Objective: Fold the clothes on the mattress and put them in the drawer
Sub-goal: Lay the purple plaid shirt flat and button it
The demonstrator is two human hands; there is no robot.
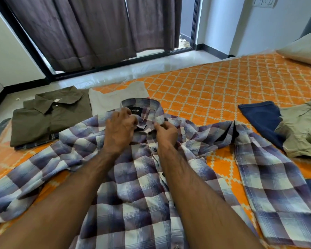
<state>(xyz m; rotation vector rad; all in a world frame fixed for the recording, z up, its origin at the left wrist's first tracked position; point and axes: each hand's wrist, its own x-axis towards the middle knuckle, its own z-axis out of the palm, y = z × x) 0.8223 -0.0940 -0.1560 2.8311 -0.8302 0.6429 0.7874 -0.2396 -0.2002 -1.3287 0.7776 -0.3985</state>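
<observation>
Head cam: the plaid shirt point(142, 186) lies face-up mid-mattress point(214, 87), with left hand point(119, 130) and right hand point(166, 133) both pinching its collar area, probably at the top button. If it stays undone, I'd guess the front gapes while folding; the folded olive shirt point(48, 119) sits at 10 o'clock.

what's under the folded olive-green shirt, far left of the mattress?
A strip of plaid fabric shows beneath the front edge of the folded olive-green shirt, so it seems to lie on another folded garment on the orange patterned mattress cover. The shirt covers the rest.
</observation>
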